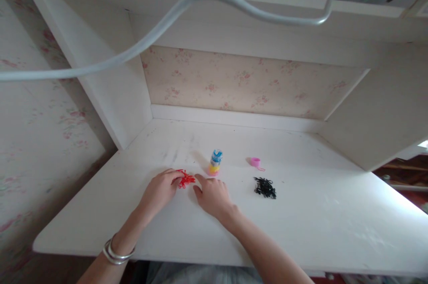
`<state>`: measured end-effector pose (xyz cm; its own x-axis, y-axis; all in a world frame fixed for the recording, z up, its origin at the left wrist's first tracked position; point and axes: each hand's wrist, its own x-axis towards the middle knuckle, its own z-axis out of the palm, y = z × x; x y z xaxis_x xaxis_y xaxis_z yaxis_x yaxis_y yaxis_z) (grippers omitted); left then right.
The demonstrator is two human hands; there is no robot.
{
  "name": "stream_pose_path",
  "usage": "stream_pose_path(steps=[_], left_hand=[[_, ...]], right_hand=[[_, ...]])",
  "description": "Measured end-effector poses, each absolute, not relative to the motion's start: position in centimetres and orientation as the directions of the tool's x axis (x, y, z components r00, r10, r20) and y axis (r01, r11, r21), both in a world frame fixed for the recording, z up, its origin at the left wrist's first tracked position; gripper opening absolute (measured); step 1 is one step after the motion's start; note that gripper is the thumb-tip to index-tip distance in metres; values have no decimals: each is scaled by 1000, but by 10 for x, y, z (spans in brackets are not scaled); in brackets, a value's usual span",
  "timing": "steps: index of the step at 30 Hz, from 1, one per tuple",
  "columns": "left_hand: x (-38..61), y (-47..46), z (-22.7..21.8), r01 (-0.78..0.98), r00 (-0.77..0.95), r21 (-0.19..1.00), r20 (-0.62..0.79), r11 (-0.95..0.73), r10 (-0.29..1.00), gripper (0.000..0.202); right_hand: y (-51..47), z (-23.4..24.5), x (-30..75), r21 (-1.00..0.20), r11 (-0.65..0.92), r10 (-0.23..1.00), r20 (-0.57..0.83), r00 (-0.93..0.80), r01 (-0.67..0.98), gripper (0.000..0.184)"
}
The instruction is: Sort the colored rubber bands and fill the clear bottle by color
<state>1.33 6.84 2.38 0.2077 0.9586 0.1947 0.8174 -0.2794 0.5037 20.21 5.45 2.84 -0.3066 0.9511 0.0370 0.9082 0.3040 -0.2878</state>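
A small bunch of red elastic bands [186, 179] lies on the white desk in front of me. My left hand [163, 187], with silver bangles on its wrist, pinches the left side of the bunch between thumb and fingers. At the bunch's right edge is my right hand [214, 195], index finger and thumb apart, with nothing visible between them. Just beyond my right hand stands a clear little jar [216, 162], uncapped, with blue, yellow and pink bands in layers. A pile of black elastic bands [265, 187] rests farther right.
A pink lid [255, 162] sits behind the black pile, with a thin pink loop beside it. White side panels and a back wall enclose the desk [301, 226]. Overhead, a pale bent tube [187, 1] crosses in front of a shelf [287, 1] with bottles.
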Motion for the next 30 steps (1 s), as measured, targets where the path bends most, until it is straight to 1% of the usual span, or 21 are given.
stream_pose_path(steps=[3,6,11,15,19,23,26,30], left_hand=[[6,67,22,812,181,523,197,-260,963,28],[-2,64,21,823,169,516,180,-239,969,28],[-8,56,17,894,156,412,85,-177,984,22],[-7,52,14,924,162,340,72,-177,984,23],[-5,52,13,941,170,287,62,-180,984,25],[-4,52,11,964,158,206,55,-166,986,27],[-3,54,7,973,151,167,70,-161,986,27],[-3,56,3,976,135,161,77,-146,988,28]], right_hand=[[69,29,188,-213,321,945,2,-328,923,35],[78,27,183,-167,346,934,-33,-356,923,32],[80,24,181,-128,343,935,-47,-352,930,31],[73,26,182,-123,325,940,-67,-335,938,31],[67,33,196,-195,285,952,-61,-302,938,32],[65,50,221,-353,275,947,-61,-315,894,26],[64,68,238,-453,302,932,-46,-360,839,27],[62,91,254,-503,327,921,-20,-389,800,30]])
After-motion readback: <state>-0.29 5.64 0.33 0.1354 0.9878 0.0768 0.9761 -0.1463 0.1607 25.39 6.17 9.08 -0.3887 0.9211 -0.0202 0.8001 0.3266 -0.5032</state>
